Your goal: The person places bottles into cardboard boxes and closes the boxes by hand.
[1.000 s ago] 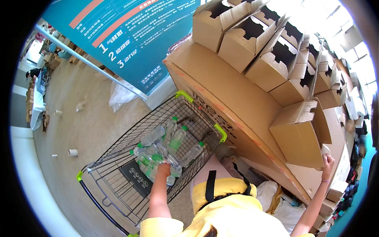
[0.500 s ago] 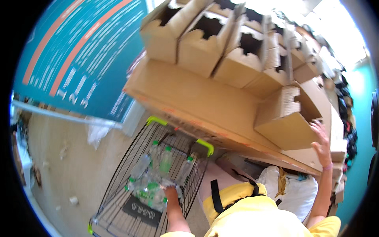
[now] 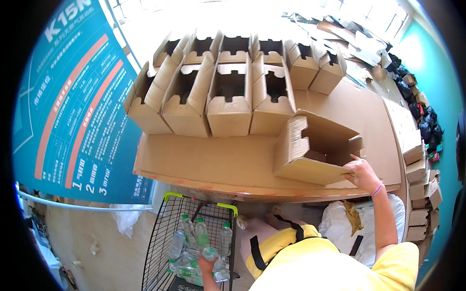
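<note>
My left hand (image 3: pixel 208 264) reaches into the wire shopping cart (image 3: pixel 160 228), its fingers round a clear plastic bottle (image 3: pixel 211 253). Several more clear bottles with green caps, such as an upright bottle (image 3: pixel 201 234), stand and lie in the cart around it. At the table's front right, my right hand (image 3: pixel 361 174) grips the near right rim of an open cardboard box (image 3: pixel 310 169). The box sits askew, and the part of its inside that shows holds nothing visible.
Rows of open-topped cardboard boxes (image 3: pixel 228 119) stand on the cardboard-covered table (image 3: pixel 208 155). A large teal printed board (image 3: pixel 73 126) rises at left. Stacked boxes (image 3: pixel 420 194) and black bags (image 3: pixel 427 131) line the right wall. A white sack (image 3: pixel 335 223) lies beside me.
My view has swung level. My right hand, spread beside the box before, now grips its rim. My left hand has closed round a bottle and lifted it slightly in the cart.
</note>
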A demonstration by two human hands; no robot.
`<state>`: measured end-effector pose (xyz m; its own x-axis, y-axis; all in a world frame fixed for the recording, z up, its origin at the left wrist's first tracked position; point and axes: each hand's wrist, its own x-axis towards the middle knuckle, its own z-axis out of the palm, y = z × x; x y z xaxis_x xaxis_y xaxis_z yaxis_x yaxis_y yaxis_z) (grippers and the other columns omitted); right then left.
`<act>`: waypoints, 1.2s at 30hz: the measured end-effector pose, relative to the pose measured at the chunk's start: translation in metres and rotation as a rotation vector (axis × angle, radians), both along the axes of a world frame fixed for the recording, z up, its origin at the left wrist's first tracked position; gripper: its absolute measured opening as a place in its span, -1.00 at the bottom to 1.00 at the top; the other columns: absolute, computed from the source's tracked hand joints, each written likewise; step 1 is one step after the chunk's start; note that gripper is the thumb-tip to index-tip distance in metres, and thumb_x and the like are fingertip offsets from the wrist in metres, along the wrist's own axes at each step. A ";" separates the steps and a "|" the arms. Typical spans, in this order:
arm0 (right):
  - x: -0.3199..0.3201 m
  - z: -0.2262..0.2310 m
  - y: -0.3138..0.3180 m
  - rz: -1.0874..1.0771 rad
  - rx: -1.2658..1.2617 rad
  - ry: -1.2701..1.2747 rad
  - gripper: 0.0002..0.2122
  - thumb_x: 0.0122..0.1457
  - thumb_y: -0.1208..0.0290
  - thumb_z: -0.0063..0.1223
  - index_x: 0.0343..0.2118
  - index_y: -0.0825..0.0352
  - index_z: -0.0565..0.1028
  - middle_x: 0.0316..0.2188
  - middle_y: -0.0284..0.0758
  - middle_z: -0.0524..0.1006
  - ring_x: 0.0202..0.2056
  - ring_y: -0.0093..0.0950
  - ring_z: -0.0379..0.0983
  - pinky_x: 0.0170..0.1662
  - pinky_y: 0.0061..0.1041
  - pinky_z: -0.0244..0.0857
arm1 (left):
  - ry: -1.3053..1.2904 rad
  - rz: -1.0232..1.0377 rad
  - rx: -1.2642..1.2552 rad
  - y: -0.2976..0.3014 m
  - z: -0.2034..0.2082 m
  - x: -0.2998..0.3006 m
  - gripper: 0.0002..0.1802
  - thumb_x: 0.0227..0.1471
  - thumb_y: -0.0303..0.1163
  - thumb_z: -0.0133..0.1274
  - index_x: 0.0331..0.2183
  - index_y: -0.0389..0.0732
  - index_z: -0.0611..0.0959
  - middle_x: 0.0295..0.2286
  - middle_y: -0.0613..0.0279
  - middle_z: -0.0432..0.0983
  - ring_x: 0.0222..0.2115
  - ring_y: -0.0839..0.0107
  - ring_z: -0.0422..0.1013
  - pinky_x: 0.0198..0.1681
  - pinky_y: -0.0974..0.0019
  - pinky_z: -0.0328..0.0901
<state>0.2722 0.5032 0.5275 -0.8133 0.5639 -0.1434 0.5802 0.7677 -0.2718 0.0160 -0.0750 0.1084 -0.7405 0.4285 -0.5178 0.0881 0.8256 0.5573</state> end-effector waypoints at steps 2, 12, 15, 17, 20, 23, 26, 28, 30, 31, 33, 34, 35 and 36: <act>-0.002 0.004 -0.001 0.020 0.018 -0.029 -0.88 -0.05 0.47 0.19 -0.40 0.29 0.55 -0.49 -0.25 0.56 -0.33 -0.26 0.50 0.23 -0.12 0.13 | 0.196 0.223 0.166 0.021 0.029 -0.007 0.02 -0.53 -0.16 0.49 0.00 -0.43 0.43 -0.15 -0.20 0.48 -0.12 -0.10 0.42 -0.04 0.08 0.31; 0.029 -0.002 0.016 0.283 0.038 0.106 -0.94 -0.06 0.54 0.12 -0.57 0.28 0.47 -0.67 -0.28 0.47 -0.44 -0.30 0.49 0.18 -0.14 0.20 | 0.365 0.442 1.414 0.258 0.329 -0.058 -0.14 -0.18 -0.16 0.24 0.13 -0.22 0.28 0.06 0.09 0.25 0.05 0.20 0.23 0.13 0.07 0.18; 0.038 -0.001 0.019 0.364 0.046 0.080 -0.93 -0.14 0.57 0.11 -0.59 0.28 0.45 -0.70 -0.26 0.47 -0.47 -0.29 0.49 0.16 -0.14 0.21 | 0.065 -0.226 1.733 0.357 0.428 -0.045 -0.12 -0.24 -0.09 0.31 0.09 -0.17 0.30 0.01 0.07 0.31 0.04 0.19 0.29 0.12 0.04 0.22; 0.041 0.005 0.020 0.417 0.056 0.034 -0.94 -0.17 0.58 0.09 -0.59 0.29 0.46 -0.70 -0.22 0.47 -0.46 -0.27 0.51 0.15 -0.15 0.23 | -0.007 -0.457 1.693 0.420 0.464 -0.005 -0.10 -0.28 -0.12 0.36 0.07 -0.17 0.30 -0.04 0.04 0.38 -0.02 0.18 0.35 0.05 0.09 0.29; 0.050 0.003 0.022 0.420 0.020 0.064 -0.95 -0.16 0.57 0.08 -0.57 0.30 0.47 -0.69 -0.21 0.48 -0.45 -0.27 0.52 0.13 -0.16 0.25 | 0.263 -0.855 1.201 0.479 0.481 0.044 -0.10 -0.38 -0.26 0.41 0.03 -0.24 0.34 -0.13 0.02 0.46 -0.09 0.18 0.42 -0.01 0.18 0.34; 0.053 -0.005 0.023 0.421 0.053 0.165 -0.95 -0.14 0.56 0.08 -0.55 0.31 0.48 -0.67 -0.21 0.50 -0.44 -0.27 0.52 0.09 -0.21 0.28 | 0.250 -1.228 0.697 0.532 0.461 0.081 -0.12 -0.40 -0.36 0.41 0.02 -0.24 0.36 -0.18 -0.04 0.50 -0.14 0.12 0.46 -0.07 0.19 0.36; 0.055 -0.010 0.022 0.457 0.104 0.220 -0.98 -0.12 0.52 0.06 -0.56 0.28 0.49 -0.67 -0.26 0.50 -0.45 -0.32 0.53 -0.06 -0.33 0.34 | 0.269 -1.548 -0.004 0.582 0.418 0.094 -0.10 -0.36 -0.35 0.40 0.07 -0.21 0.35 -0.20 -0.06 0.53 -0.16 0.00 0.47 -0.13 0.11 0.38; 0.053 -0.017 0.019 0.470 0.104 0.256 -0.97 -0.13 0.50 0.07 -0.56 0.28 0.48 -0.68 -0.29 0.49 -0.46 -0.34 0.52 -0.13 -0.38 0.34 | 0.453 -1.780 -0.200 0.595 0.368 0.097 -0.05 -0.36 -0.31 0.41 0.12 -0.19 0.34 -0.21 -0.05 0.54 -0.15 0.04 0.48 -0.12 0.11 0.38; 0.056 -0.020 0.018 0.448 0.050 0.249 -0.96 -0.13 0.50 0.08 -0.56 0.29 0.47 -0.68 -0.30 0.48 -0.47 -0.35 0.49 -0.15 -0.41 0.35 | 0.564 -1.857 -0.155 0.607 0.349 0.097 -0.24 -0.31 -0.34 0.35 0.01 -0.17 0.44 -0.28 0.01 0.58 -0.21 0.10 0.52 -0.20 0.14 0.42; 0.057 -0.023 0.018 0.432 0.075 0.278 -0.96 -0.12 0.50 0.08 -0.57 0.30 0.46 -0.67 -0.29 0.48 -0.46 -0.36 0.48 -0.14 -0.41 0.35 | 0.614 -1.893 -0.137 0.608 0.340 0.097 -0.34 -0.28 -0.36 0.32 -0.04 -0.16 0.48 -0.32 0.04 0.60 -0.23 0.13 0.54 -0.23 0.15 0.43; 0.057 -0.028 0.018 0.417 0.107 0.315 -0.97 -0.11 0.51 0.07 -0.57 0.30 0.46 -0.65 -0.27 0.48 -0.44 -0.36 0.48 -0.14 -0.41 0.35 | 0.687 -1.830 -0.129 0.608 0.321 0.102 -0.49 -0.17 -0.38 0.22 -0.09 -0.14 0.51 -0.36 0.10 0.61 -0.29 0.16 0.56 -0.30 0.16 0.44; 0.057 -0.029 0.019 0.413 0.122 0.319 -0.97 -0.10 0.52 0.07 -0.56 0.31 0.46 -0.65 -0.27 0.48 -0.44 -0.36 0.48 -0.13 -0.41 0.35 | 0.725 -1.801 -0.119 0.609 0.313 0.104 -0.57 -0.12 -0.38 0.16 -0.12 -0.13 0.53 -0.37 0.12 0.62 -0.32 0.17 0.57 -0.33 0.16 0.44; 0.057 -0.030 0.019 0.412 0.137 0.324 -0.97 -0.10 0.52 0.07 -0.56 0.31 0.46 -0.64 -0.27 0.48 -0.43 -0.36 0.48 -0.13 -0.41 0.35 | 0.748 -1.782 -0.077 0.609 0.307 0.104 -0.64 -0.09 -0.39 0.11 -0.15 -0.13 0.55 -0.38 0.14 0.62 -0.35 0.18 0.57 -0.35 0.16 0.44; 0.057 -0.031 0.019 0.411 0.142 0.335 -0.97 -0.10 0.52 0.07 -0.56 0.31 0.45 -0.64 -0.27 0.48 -0.43 -0.36 0.48 -0.12 -0.41 0.35 | 0.771 -1.760 -0.037 0.608 0.301 0.103 -0.70 -0.05 -0.40 0.06 -0.18 -0.13 0.57 -0.40 0.15 0.62 -0.37 0.18 0.58 -0.37 0.16 0.44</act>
<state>0.3288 0.5224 0.4964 -0.9588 0.1848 0.2156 0.1240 0.9556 -0.2674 0.1186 0.5327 0.4089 0.4110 0.8362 -0.3632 0.8944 -0.4470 -0.0171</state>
